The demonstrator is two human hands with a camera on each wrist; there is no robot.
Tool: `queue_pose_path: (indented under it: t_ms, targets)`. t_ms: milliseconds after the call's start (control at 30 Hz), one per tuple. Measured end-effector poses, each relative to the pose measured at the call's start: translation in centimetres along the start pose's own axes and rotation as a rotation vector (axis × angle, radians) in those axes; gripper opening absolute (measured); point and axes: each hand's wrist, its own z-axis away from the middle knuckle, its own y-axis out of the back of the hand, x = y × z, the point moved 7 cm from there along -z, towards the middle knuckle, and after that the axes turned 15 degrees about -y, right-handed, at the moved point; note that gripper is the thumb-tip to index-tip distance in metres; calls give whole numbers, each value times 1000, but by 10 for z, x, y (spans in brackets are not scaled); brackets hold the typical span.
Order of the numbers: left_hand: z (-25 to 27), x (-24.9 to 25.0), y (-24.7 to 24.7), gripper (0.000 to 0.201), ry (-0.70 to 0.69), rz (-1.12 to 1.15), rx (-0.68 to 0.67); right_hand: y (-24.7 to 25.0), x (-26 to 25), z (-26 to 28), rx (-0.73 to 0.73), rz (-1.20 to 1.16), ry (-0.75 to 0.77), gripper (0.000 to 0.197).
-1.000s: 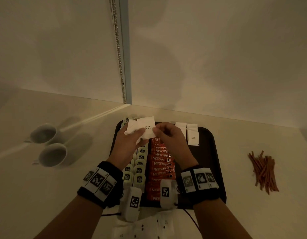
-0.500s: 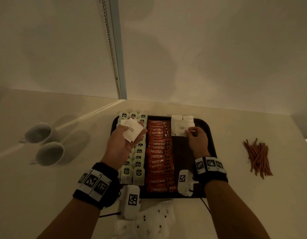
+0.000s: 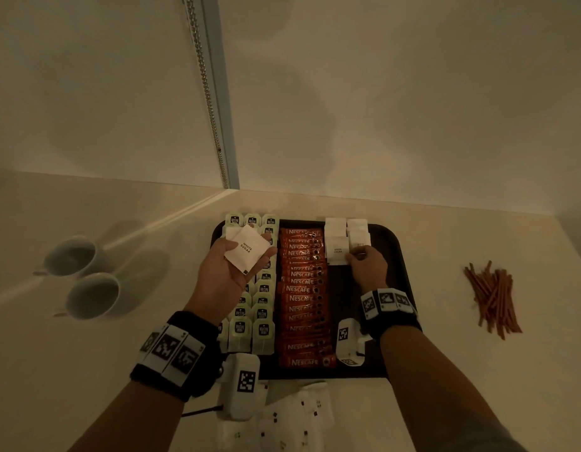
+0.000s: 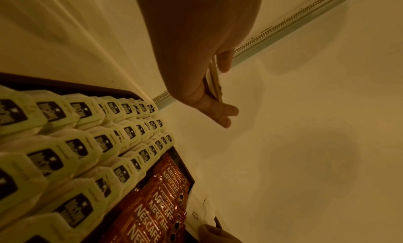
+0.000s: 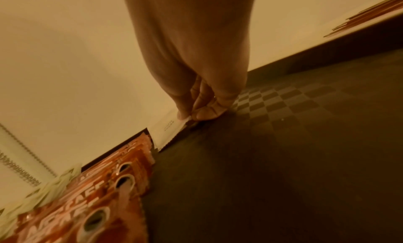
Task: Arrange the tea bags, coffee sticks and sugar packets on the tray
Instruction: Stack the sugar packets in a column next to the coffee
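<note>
Since a second earlier the right hand [image 3: 367,267] had left the left hand [image 3: 228,269] and pinched a white sugar packet [image 3: 337,251] flat on the tray [image 3: 395,256], beyond its fingertips. The left hand held a small stack of packets [image 3: 246,249], tilted diagonally, above the tea bags [image 3: 263,331].

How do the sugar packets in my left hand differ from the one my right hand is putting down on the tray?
The sugar packets in the left hand are lifted above the tea bags and turned at an angle; the packet at the right hand lies flat and square on the tray. The left holds several stacked; the right pinches one by its corner. All are white, printed WHITE SUGAR.
</note>
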Motion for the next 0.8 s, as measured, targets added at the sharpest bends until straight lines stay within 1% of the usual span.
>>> queue_pose_path:
  t_ms: [167,333,400,433,467,500,533,600,633,667,700,800]
  targets:
    - [-1,1,-1,47,-4,-19,-10,-1,-4,1,58,-14,-3,22]
    - [-4,1,-2,43,-28,-52,-17,-3,-7,2,97,27,44,17]
    - [-6,3,-2,40,-62,-110,-42,0,-16,8,103,-2,94,18]
    - [-8,4,-3,39,-85,-163,-59,1,-26,15,86,-34,148,17]
    - [-8,5,-2,38,-108,-220,-74,1,-38,26,40,-68,216,15]
    - [-9,5,-2,37,-125,-269,-82,-2,-52,40,-46,-97,283,11]
    - [-9,4,-2,35,-136,-307,-89,-7,-67,57,-175,-115,334,9]
    - [-8,3,-5,30,-164,-397,-104,-21,-89,93,-442,-130,382,12]
    - [-7,3,-7,27,-188,-450,-106,-26,-96,108,-521,-141,397,14]
    - [-6,4,-10,23,-216,-491,-104,-29,-102,120,-556,-163,423,15]
    - [-5,4,-13,20,-241,-514,-102,-29,-106,128,-555,-195,451,15]
    - [-2,2,-20,17,-253,-530,-85,-28,-112,137,-504,-289,498,4]
